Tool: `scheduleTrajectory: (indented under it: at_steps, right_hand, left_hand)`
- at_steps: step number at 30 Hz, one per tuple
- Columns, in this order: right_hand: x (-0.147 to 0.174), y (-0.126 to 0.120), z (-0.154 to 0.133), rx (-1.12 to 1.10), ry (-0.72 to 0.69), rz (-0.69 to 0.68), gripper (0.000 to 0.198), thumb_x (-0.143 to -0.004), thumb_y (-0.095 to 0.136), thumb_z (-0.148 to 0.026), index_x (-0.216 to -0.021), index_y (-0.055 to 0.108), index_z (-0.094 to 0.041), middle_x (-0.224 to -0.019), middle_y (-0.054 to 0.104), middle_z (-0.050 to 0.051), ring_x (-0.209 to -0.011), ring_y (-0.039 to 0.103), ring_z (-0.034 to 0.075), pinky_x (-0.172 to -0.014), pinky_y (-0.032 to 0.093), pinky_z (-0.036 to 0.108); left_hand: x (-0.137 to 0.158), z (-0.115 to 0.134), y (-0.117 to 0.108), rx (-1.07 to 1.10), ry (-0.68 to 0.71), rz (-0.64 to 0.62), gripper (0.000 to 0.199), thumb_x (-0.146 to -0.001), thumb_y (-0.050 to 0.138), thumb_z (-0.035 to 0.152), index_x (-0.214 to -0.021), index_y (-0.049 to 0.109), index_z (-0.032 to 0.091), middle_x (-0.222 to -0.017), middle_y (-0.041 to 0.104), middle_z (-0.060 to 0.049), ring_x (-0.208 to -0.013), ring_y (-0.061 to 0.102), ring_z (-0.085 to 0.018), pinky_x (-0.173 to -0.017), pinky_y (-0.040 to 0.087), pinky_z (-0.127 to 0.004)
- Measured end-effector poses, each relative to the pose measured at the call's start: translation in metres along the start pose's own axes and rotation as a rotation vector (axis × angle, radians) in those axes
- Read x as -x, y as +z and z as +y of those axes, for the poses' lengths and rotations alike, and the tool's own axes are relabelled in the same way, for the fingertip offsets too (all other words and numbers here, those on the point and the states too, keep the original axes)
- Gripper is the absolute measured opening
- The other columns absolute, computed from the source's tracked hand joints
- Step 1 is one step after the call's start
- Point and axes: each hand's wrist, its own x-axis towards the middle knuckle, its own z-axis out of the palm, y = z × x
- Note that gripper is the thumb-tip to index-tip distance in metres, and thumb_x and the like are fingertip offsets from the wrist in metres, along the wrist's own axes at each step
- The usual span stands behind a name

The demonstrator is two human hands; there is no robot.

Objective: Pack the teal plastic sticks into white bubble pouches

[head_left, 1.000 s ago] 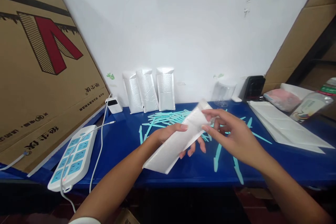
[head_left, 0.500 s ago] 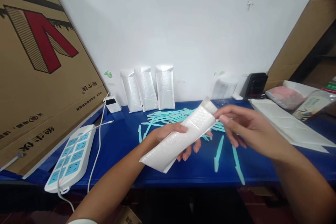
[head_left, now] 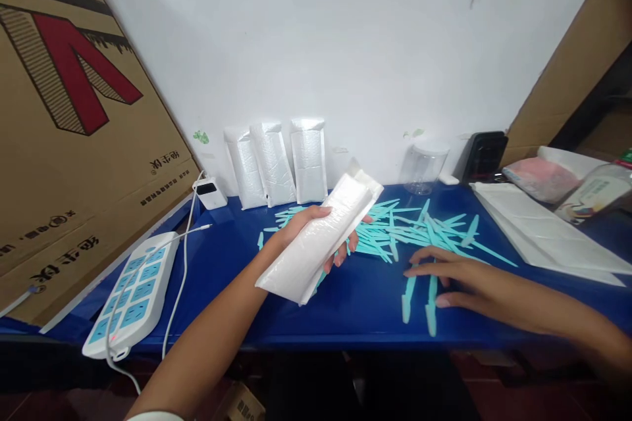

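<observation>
Looks like the picking-up stage: left hand [head_left: 299, 223] grips the padded envelope [head_left: 316, 250] aslant above the blue table [head_left: 212, 270]; right hand [head_left: 459, 274] arches over two teal sticks [head_left: 431, 320], grasp unclear. Lifting one calls for a neat pinch.

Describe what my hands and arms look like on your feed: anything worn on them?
The left hand and right hand are bare: no gloves, and no rings or watch that I can see. No sleeve covers either forearm in view. A white band edges the left arm at the picture's bottom; whether it's a cuff, I can't tell.
</observation>
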Motion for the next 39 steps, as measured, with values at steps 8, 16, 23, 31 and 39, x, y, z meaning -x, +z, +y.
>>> scheduleTrajectory:
  at_steps: [8, 16, 23, 31, 39]
  right_hand:
    - [-0.044, 0.006, -0.025, -0.084, -0.101, -0.191, 0.026, -0.101, 0.057, -0.048, -0.094, 0.064, -0.024, -0.102, 0.063, 0.006, -0.095, 0.059, 0.024, -0.083, 0.045, 0.034]
    - [-0.067, 0.025, -0.068, 0.111, -0.243, -0.050, 0.027, -0.111, 0.033, -0.041, -0.107, 0.054, -0.024, -0.103, 0.065, 0.006, -0.092, 0.059, 0.023, -0.091, 0.045, 0.040]
    - [-0.119, 0.044, -0.110, 0.409, -0.331, -0.158, 0.035, -0.105, 0.057, -0.035, -0.136, 0.053, -0.020, -0.092, 0.073, 0.007, -0.080, 0.067, 0.027, -0.062, 0.036, 0.032]
    - [-0.139, 0.035, -0.103, 0.047, -0.355, -0.319, 0.029, -0.105, 0.053, -0.048, -0.093, 0.052, -0.022, -0.083, 0.061, 0.001, -0.068, 0.052, 0.015, -0.061, 0.036, 0.028]
    - [-0.140, 0.023, -0.086, 0.066, -0.277, -0.137, 0.027, -0.109, 0.032, -0.049, -0.106, 0.042, -0.023, -0.073, 0.045, -0.003, -0.061, 0.037, 0.016, -0.057, 0.031, 0.029]
  left_hand:
    - [0.017, 0.022, -0.015, -0.015, 0.087, 0.070, 0.088, -0.074, 0.064, 0.058, -0.147, 0.049, 0.011, -0.099, 0.069, -0.016, -0.072, 0.069, -0.029, -0.051, 0.060, -0.039]
    - [0.027, 0.030, -0.015, -0.033, 0.183, 0.131, 0.089, -0.076, 0.062, 0.060, -0.148, 0.049, 0.010, -0.098, 0.068, -0.015, -0.069, 0.068, -0.027, -0.050, 0.058, -0.036]
    - [0.035, 0.039, -0.019, -0.080, 0.267, 0.180, 0.091, -0.074, 0.062, 0.061, -0.147, 0.049, 0.009, -0.094, 0.068, -0.014, -0.066, 0.065, -0.025, -0.047, 0.055, -0.033]
    - [0.037, 0.039, -0.018, -0.082, 0.260, 0.224, 0.091, -0.080, 0.056, 0.061, -0.152, 0.043, 0.008, -0.093, 0.068, -0.013, -0.067, 0.066, -0.024, -0.048, 0.052, -0.031]
    - [0.049, 0.049, -0.029, -0.126, 0.337, 0.238, 0.093, -0.078, 0.056, 0.063, -0.150, 0.045, 0.007, -0.093, 0.068, -0.013, -0.060, 0.062, -0.021, -0.041, 0.044, -0.027]
